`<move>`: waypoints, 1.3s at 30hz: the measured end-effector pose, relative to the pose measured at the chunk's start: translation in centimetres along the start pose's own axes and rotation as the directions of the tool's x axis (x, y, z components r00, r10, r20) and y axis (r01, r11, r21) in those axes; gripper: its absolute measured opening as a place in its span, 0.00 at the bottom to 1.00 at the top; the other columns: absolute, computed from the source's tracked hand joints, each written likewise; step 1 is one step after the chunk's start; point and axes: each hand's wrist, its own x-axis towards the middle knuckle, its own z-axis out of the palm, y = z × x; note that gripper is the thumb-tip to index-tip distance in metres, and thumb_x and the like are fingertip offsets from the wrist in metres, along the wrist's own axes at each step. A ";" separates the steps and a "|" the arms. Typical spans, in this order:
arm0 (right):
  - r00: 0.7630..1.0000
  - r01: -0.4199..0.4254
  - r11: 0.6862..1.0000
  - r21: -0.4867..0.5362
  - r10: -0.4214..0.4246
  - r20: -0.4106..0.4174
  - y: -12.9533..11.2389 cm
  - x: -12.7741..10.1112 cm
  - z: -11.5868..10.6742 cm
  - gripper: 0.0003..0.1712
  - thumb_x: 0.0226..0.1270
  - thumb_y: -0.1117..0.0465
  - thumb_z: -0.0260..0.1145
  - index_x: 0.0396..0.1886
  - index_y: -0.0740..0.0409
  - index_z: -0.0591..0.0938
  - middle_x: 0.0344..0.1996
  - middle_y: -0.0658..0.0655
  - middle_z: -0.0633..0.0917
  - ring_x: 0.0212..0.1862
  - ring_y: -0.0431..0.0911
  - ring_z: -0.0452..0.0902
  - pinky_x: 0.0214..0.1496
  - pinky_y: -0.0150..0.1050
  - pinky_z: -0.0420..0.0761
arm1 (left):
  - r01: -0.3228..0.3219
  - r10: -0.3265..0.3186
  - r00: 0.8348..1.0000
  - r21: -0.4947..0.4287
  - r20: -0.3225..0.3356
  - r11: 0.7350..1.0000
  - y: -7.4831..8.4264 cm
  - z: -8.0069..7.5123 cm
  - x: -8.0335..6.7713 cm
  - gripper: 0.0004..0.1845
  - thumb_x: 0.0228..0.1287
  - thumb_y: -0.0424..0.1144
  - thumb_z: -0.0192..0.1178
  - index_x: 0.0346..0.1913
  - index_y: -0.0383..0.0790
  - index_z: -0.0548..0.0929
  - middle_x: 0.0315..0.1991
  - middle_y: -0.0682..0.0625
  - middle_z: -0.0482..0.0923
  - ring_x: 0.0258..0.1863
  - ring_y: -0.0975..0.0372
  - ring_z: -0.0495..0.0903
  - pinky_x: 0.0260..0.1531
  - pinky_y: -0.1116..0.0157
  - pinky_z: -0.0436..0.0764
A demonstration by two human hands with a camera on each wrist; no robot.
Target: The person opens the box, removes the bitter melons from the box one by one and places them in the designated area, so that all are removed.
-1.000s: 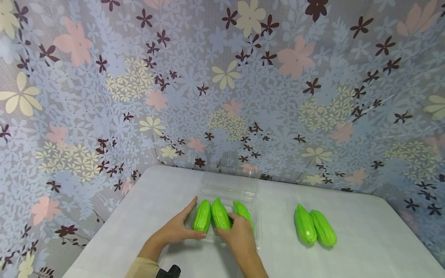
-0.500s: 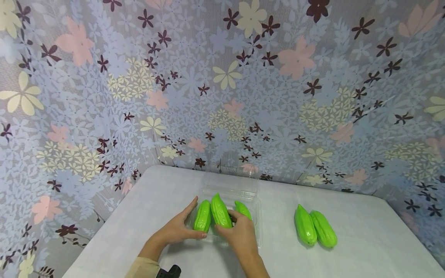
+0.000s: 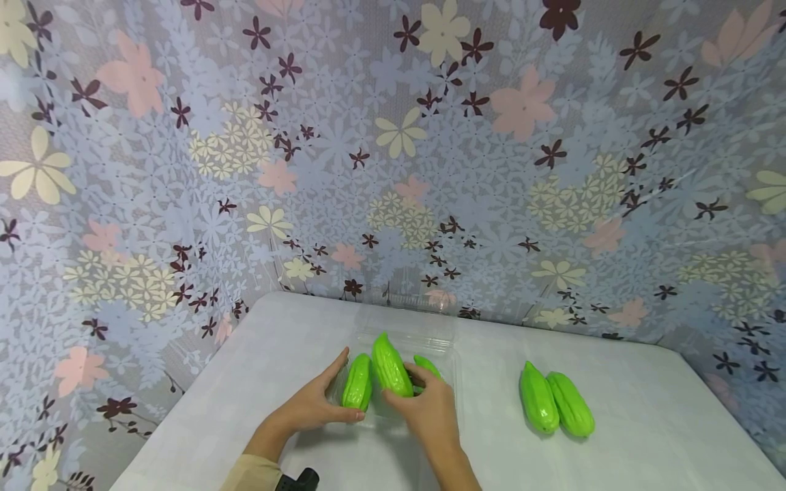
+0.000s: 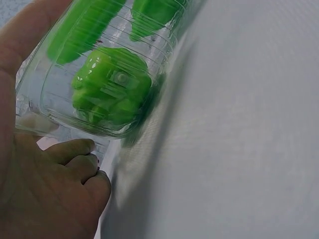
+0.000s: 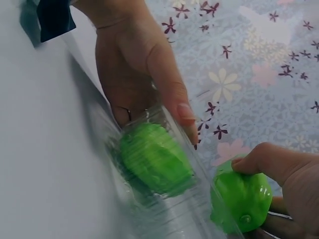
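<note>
In the head view, my right hand [image 3: 428, 409] holds a bright green ridged gourd [image 3: 391, 368] by its near end, thumb on one side and fingers on the other. Its pointed tip is raised above a clear plastic container [image 3: 456, 409]. My left hand [image 3: 310, 402] holds the container's left side, thumb at the front and a finger stretched along the side. Inside lie a second gourd [image 3: 357, 385] at the left and a third gourd [image 3: 426, 367] at the right, partly hidden by my right hand. The right wrist view shows the thumb pressing the held gourd [image 5: 241, 199].
Two more green gourds [image 3: 555, 402] lie side by side on the white table [image 3: 491, 464] to the right. The container's clear lid [image 3: 405, 317] stands open at the back. Flowered cloth [image 3: 393, 170] hangs behind the table.
My right hand has lifted the middle gourd a little up and away from the container's floor, toward the back. The left hand has stayed in place.
</note>
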 end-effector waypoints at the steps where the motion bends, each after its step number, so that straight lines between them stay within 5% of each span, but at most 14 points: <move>1: 1.000 -0.002 1.000 0.012 0.002 -0.005 -0.1 0.0 -0.1 0.31 0.45 0.60 0.83 0.51 0.65 0.86 0.53 0.68 0.84 0.46 0.53 0.86 0.42 0.38 0.87 | 0.000 0.000 1.000 0.000 0.001 1.000 0.0 0.0 0.0 0.64 0.49 0.49 0.80 0.82 0.53 0.45 0.81 0.47 0.45 0.78 0.44 0.45 0.71 0.37 0.50; 10: 1.000 -0.013 0.998 0.066 0.014 -0.017 -0.7 0.1 -1.3 0.31 0.47 0.59 0.83 0.53 0.61 0.85 0.44 0.58 0.87 0.46 0.50 0.84 0.40 0.38 0.86 | 0.007 -0.007 1.000 0.006 -0.002 1.000 -0.1 0.0 0.1 0.64 0.49 0.50 0.80 0.82 0.55 0.46 0.81 0.47 0.45 0.78 0.44 0.45 0.71 0.37 0.51; 39: 0.996 -0.015 0.996 0.089 0.023 -0.091 -1.9 0.8 -5.0 0.26 0.49 0.62 0.84 0.50 0.55 0.86 0.47 0.51 0.87 0.50 0.47 0.82 0.45 0.37 0.85 | 0.006 -0.006 1.000 0.020 -0.004 1.000 0.0 0.1 0.0 0.65 0.48 0.49 0.80 0.82 0.55 0.45 0.81 0.46 0.45 0.78 0.44 0.44 0.71 0.37 0.49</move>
